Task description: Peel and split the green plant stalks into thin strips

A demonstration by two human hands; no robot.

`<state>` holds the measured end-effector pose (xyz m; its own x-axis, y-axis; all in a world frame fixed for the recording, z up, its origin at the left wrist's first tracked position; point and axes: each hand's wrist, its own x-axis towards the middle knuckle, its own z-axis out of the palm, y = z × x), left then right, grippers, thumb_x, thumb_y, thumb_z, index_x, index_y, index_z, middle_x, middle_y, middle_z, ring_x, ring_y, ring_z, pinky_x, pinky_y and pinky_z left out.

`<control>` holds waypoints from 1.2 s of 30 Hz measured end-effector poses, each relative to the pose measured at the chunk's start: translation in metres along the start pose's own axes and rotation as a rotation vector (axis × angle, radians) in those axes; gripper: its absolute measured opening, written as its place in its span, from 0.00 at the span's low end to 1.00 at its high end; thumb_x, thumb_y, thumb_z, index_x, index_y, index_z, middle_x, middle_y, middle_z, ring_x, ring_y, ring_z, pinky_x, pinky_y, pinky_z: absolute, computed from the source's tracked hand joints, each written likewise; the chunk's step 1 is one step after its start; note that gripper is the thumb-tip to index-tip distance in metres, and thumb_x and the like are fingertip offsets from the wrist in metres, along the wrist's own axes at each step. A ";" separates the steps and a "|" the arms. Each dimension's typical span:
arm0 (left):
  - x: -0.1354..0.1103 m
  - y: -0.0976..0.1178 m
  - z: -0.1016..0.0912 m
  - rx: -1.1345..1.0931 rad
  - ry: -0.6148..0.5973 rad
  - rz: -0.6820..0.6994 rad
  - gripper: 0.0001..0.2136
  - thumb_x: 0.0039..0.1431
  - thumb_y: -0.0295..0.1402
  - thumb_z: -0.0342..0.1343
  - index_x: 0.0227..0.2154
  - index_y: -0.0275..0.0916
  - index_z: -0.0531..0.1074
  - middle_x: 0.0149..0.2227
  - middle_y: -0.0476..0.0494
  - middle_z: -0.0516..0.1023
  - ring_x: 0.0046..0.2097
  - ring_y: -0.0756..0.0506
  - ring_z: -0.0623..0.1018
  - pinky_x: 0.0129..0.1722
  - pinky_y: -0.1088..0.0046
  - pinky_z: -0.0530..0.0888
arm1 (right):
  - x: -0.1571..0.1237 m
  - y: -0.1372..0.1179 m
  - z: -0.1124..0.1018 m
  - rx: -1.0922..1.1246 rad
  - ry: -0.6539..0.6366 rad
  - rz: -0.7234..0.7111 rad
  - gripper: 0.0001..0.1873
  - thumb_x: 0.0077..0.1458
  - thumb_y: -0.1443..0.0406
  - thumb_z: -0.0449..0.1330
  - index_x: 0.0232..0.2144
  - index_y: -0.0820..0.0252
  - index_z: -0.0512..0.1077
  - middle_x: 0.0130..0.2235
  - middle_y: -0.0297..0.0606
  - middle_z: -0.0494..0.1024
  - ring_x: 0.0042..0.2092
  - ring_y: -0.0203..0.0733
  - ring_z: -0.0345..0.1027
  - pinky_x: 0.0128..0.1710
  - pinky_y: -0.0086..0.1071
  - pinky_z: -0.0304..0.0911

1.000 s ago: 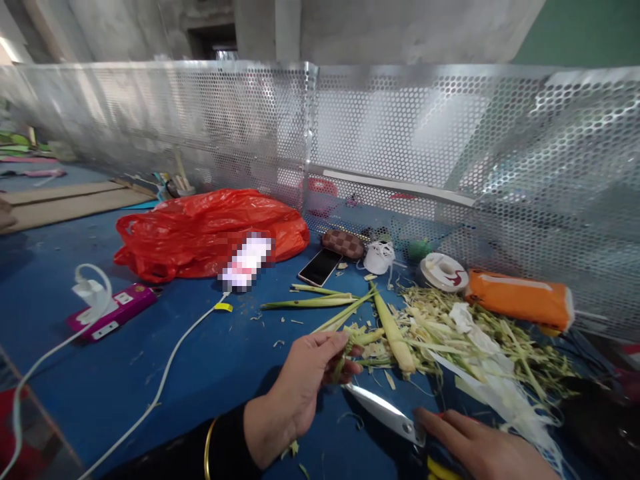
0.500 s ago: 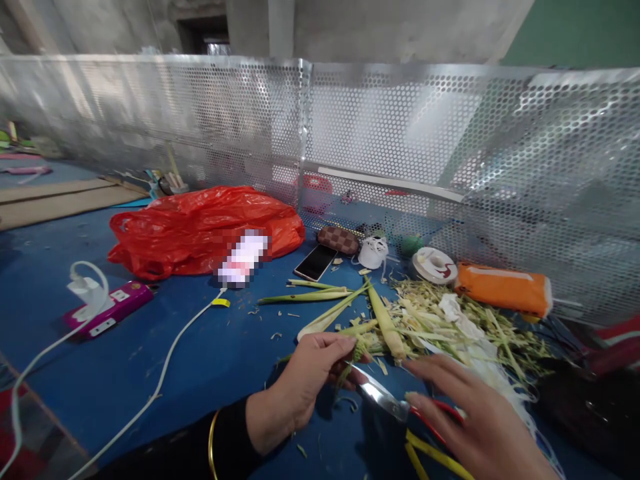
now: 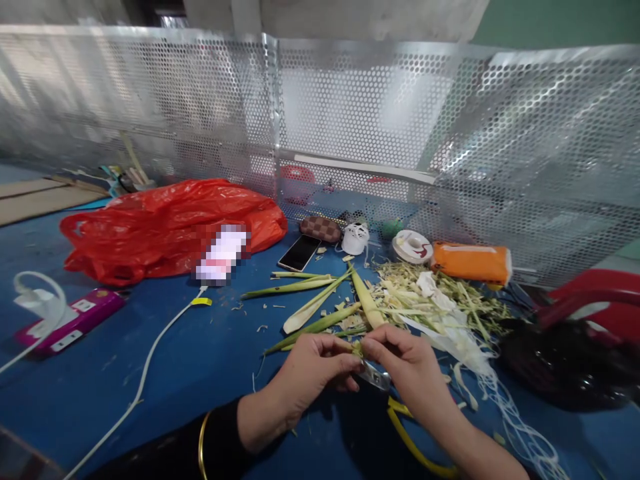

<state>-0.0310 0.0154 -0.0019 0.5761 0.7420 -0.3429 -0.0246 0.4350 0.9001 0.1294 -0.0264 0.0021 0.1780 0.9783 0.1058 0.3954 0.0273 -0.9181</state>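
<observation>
My left hand [image 3: 315,373] is closed, thumb against fingers, on a small green plant piece [image 3: 357,348]. From the other side my right hand [image 3: 407,367] pinches the same piece, its fingertips nearly meeting those of the left. Just below the fingertips shows the metal blade of a pair of scissors [image 3: 376,377]; my right hand hides their handles. Beyond the hands lie long pale-green stalks, one leafy stalk [image 3: 366,297] reaching close to my right knuckles. To the right spreads a heap of shredded plant scraps [image 3: 450,300].
A red plastic bag [image 3: 165,227], a lit phone [image 3: 223,255] on a white cable, and a purple power strip [image 3: 75,320] are on the left. Along the perforated metal screen [image 3: 360,120] stand a dark phone [image 3: 300,253], white spool [image 3: 413,247] and orange packet [image 3: 473,265]. A yellow strap [image 3: 415,447] lies nearby.
My right hand has left the red scissor handles, moved left and closed on the green piece beside my left fingers. The view has shifted, so the table things appear further left and higher.
</observation>
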 end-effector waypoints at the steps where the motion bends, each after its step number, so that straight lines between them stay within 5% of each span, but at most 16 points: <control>1: 0.000 0.000 0.000 0.002 0.002 0.003 0.11 0.43 0.36 0.65 0.26 0.33 0.77 0.26 0.45 0.79 0.23 0.52 0.75 0.27 0.78 0.70 | 0.001 0.000 -0.001 0.000 -0.006 -0.001 0.12 0.50 0.60 0.59 0.20 0.60 0.72 0.22 0.32 0.71 0.27 0.37 0.62 0.28 0.29 0.57; 6: 0.000 -0.002 0.001 -0.007 0.020 -0.026 0.10 0.44 0.36 0.64 0.26 0.33 0.76 0.27 0.44 0.79 0.24 0.52 0.75 0.28 0.77 0.70 | 0.002 0.000 0.001 0.049 -0.077 0.072 0.14 0.52 0.58 0.57 0.21 0.60 0.70 0.21 0.31 0.68 0.26 0.37 0.60 0.27 0.29 0.57; 21: 0.008 -0.009 -0.004 0.154 0.003 0.032 0.14 0.40 0.39 0.66 0.26 0.33 0.78 0.26 0.43 0.78 0.26 0.50 0.73 0.29 0.74 0.71 | -0.001 0.001 0.005 -0.081 -0.153 -0.020 0.08 0.54 0.64 0.57 0.25 0.60 0.71 0.24 0.29 0.69 0.28 0.35 0.60 0.28 0.26 0.55; 26: 0.014 -0.014 -0.010 0.166 0.026 0.013 0.21 0.42 0.46 0.65 0.35 0.35 0.77 0.27 0.45 0.79 0.25 0.51 0.75 0.27 0.76 0.70 | 0.007 0.007 0.000 0.222 -0.146 0.140 0.08 0.49 0.64 0.62 0.22 0.61 0.70 0.18 0.26 0.66 0.21 0.31 0.56 0.21 0.25 0.51; 31: 0.015 -0.008 -0.013 0.114 0.134 0.031 0.23 0.39 0.48 0.66 0.35 0.36 0.76 0.30 0.43 0.80 0.24 0.52 0.75 0.26 0.77 0.70 | 0.037 0.022 -0.047 0.538 0.171 0.210 0.18 0.46 0.54 0.65 0.19 0.59 0.66 0.16 0.26 0.65 0.18 0.29 0.56 0.19 0.24 0.53; 33: 0.013 -0.006 -0.011 0.095 0.146 0.041 0.21 0.38 0.47 0.66 0.32 0.35 0.76 0.29 0.43 0.80 0.23 0.52 0.74 0.26 0.77 0.70 | 0.048 0.024 -0.071 0.593 0.311 0.186 0.18 0.48 0.51 0.62 0.23 0.57 0.66 0.21 0.30 0.70 0.24 0.33 0.64 0.23 0.25 0.60; 36: 0.010 -0.005 -0.008 0.114 0.128 0.020 0.19 0.39 0.44 0.66 0.31 0.35 0.76 0.27 0.44 0.79 0.23 0.51 0.73 0.25 0.77 0.69 | 0.049 0.019 -0.087 0.638 0.356 0.197 0.16 0.51 0.50 0.58 0.29 0.58 0.69 0.32 0.39 0.76 0.33 0.39 0.71 0.29 0.30 0.66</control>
<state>-0.0314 0.0248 -0.0116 0.4679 0.8119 -0.3491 0.0619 0.3639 0.9294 0.2244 0.0040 0.0230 0.5147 0.8548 -0.0660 -0.2528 0.0778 -0.9644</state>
